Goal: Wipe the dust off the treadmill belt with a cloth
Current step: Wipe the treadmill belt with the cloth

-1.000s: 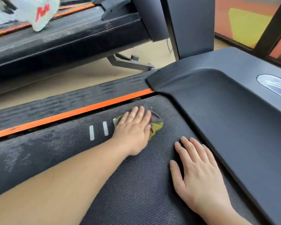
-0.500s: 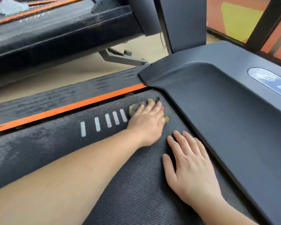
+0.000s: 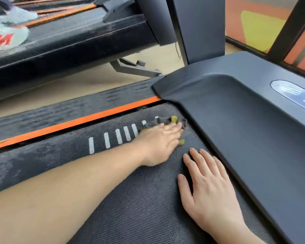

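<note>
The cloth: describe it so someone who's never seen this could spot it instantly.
Find the dark textured treadmill belt where it meets the black motor cover. Under the left hand lies the cloth, crumpled grey with yellow patches, the only fabric on the belt.

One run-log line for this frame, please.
phase: wiping belt | left hand: flat, pressing cloth beside motor cover | right hand: flat on belt | dust: greyish film toward left

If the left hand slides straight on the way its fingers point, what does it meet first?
Probably the black cover, its edge right beyond the cloth under the left hand.
</note>
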The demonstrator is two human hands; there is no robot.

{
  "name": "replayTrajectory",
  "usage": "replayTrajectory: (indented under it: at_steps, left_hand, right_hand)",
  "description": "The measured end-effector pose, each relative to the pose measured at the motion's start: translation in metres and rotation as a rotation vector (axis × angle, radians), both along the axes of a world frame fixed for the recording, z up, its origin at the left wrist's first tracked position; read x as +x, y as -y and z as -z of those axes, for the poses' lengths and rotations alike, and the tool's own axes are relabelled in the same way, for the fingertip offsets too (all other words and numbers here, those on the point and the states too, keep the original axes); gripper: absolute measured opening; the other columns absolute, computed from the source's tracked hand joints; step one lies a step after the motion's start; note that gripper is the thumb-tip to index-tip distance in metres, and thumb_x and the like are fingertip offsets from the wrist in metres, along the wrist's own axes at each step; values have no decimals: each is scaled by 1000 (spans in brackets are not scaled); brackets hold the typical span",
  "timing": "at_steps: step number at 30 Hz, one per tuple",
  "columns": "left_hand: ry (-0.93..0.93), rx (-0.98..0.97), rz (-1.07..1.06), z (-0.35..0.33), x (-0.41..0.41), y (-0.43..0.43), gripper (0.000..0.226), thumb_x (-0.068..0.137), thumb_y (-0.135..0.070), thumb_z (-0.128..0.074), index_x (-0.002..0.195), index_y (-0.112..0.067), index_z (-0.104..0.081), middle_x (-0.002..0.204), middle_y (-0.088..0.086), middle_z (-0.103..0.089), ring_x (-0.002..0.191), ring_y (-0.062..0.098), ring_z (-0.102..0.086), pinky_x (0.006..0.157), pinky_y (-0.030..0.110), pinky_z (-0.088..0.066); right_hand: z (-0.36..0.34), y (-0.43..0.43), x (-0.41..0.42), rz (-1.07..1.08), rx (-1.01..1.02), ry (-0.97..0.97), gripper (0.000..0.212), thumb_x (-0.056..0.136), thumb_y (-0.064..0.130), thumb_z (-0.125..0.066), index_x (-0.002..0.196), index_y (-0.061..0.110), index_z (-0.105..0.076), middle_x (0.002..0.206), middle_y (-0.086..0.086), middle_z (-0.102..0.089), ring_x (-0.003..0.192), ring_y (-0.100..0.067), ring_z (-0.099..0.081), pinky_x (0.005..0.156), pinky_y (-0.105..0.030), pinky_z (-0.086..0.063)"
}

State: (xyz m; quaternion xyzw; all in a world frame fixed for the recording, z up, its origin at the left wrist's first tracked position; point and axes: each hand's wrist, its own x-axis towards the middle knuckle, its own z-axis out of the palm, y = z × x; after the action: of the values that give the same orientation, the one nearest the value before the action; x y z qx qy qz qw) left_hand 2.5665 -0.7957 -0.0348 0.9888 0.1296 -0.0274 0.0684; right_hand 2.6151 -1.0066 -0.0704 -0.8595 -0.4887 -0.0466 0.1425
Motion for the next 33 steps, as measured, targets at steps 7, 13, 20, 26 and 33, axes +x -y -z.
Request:
replayTrajectory:
  at_steps: [7, 13, 20, 26, 33]
  left_hand:
    - [9, 64, -395, 7, 21, -5, 54, 104, -30, -27, 153, -8, -30, 165, 10, -20, 151, 27, -16, 123, 43, -14]
    - [35, -51, -119, 13, -54, -12, 54, 106, -37, -20, 157, -18, -23, 165, -8, -13, 152, 4, -3, 126, 32, -5]
    - [126, -168, -318, 11, -46, 46, 48, 107, -27, -29, 151, -10, -37, 166, 1, -20, 154, 16, -8, 125, 40, -7]
    - [114, -86, -450, 18, -111, 69, 52, 107, -33, -24, 156, -16, -28, 166, -3, -15, 152, 6, -3, 126, 36, -7]
    - [67, -198, -69, -15, -154, 162, 51, 107, -32, -27, 156, -17, -27, 166, -8, -11, 152, 5, 1, 123, 27, 7]
  right_hand:
    - [-2, 0, -1, 10, -31, -16, 59, 98, 52, -40, 143, 19, -60, 155, -2, -52, 149, -26, -39, 123, -51, -29]
    - [-3, 0, -1, 12, -32, -28, 60, 99, 52, -36, 144, 20, -59, 156, -1, -50, 150, -25, -37, 124, -50, -27]
    - [-4, -1, 0, 1, -37, -20, 56, 100, 44, -36, 146, 19, -56, 156, -1, -49, 149, -27, -37, 124, -49, -26]
    - [-5, 2, -1, -6, -44, -21, 55, 100, 39, -31, 148, 21, -53, 158, 1, -47, 150, -25, -34, 126, -48, -23]
    - [-4, 2, 2, -15, -59, -15, 55, 99, 39, -32, 147, 20, -54, 157, 0, -48, 148, -28, -36, 124, -48, -25]
